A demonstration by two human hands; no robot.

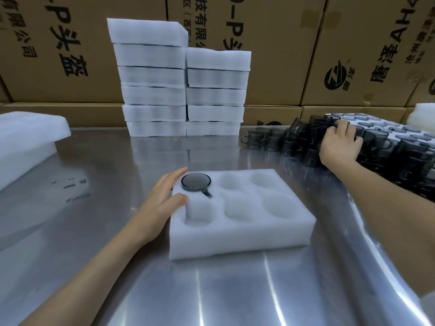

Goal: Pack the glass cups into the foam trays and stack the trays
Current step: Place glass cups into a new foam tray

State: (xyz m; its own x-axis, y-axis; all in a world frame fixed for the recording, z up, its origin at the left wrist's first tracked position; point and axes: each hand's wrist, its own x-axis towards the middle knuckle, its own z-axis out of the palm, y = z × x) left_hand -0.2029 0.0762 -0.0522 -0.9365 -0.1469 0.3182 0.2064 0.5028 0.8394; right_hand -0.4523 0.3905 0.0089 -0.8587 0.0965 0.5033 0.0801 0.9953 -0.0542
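A foam tray (240, 222) held one dark cup (195, 182) beside the flat, steadying left hand (162, 198); the right hand (340, 144) gripped cups (306, 137) farther right.

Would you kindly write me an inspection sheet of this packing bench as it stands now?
Surface: shiny metal table, smudged at the left.
Job's things: foam tray with six pockets; one cup sits in the far-left pocket, five are empty. Two stacks of trays stand at the back. Loose dark cups crowd the right side.
Clutter: spare foam sheets at the left edge.
Grippers: left hand rests on the tray's left edge, fingers straight; right hand grips a cup in the pile.
Cables: nothing seen.
Surroundings: printed cardboard boxes wall the back.
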